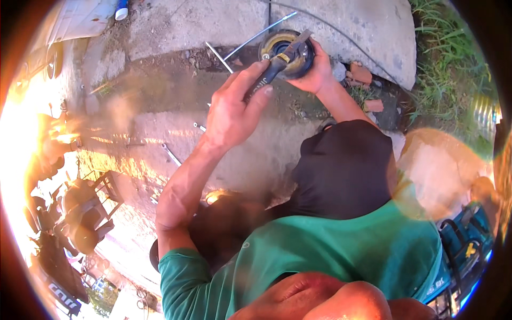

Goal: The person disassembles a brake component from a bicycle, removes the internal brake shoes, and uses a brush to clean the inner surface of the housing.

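My left hand [234, 104] is closed on a black-handled flat-bladed tool [273, 70] with a yellow band near its metal blade. The blade lies across the face of a round black metal part [292, 69] with a brownish-yellow ring around its central hole. I cannot tell what machine the part comes from. My right hand [317, 72] grips the part by its right side, thumb and fingers around the rim. Just left of the part, a T-handle wrench [256, 37] lies on the ground.
A combination wrench [170, 154] and a smaller wrench [199, 127] lie on the concrete to the left. Broken bricks [360, 73] and grass [448, 69] are at the right. A dark cable [346, 40] crosses the far slab. Teal tool cases [469, 234] stand beside me at the lower right.
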Available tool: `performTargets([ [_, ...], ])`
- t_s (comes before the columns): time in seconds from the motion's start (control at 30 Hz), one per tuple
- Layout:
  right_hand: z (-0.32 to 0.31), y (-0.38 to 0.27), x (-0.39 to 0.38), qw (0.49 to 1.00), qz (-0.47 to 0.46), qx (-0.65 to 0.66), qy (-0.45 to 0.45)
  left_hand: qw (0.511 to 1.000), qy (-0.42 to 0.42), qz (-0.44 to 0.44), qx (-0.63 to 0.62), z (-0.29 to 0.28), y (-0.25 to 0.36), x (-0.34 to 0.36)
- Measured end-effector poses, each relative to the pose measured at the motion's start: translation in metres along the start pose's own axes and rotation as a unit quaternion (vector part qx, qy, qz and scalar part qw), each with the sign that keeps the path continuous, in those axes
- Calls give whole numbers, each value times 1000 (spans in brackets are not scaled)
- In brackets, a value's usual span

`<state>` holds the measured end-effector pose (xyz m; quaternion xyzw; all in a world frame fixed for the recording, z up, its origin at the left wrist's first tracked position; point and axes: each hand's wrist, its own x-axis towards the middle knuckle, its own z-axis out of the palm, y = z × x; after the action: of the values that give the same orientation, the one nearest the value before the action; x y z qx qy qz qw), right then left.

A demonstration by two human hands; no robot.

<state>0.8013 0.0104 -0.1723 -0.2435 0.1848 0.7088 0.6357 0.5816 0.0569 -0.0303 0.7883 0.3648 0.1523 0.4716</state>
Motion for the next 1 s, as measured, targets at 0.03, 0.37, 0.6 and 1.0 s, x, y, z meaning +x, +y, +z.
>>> performTargets([
  [0.03, 2, 1, -2, 1000, -1, 5, 2, 1000, 1, 18, 12, -3, 7, 1],
  [0.37, -33, 8, 11, 974, 64, 64, -207, 994, -38, 47, 89, 3, -19, 9],
  [0.6, -3, 11, 1, 997, 11, 23, -70, 976, 100, 193, 32, -20, 16, -4],
  [1.0, -1, 18, -1, 1000, 24, -5, -3, 983, 71, 146, 84, -17, -12, -21],
])
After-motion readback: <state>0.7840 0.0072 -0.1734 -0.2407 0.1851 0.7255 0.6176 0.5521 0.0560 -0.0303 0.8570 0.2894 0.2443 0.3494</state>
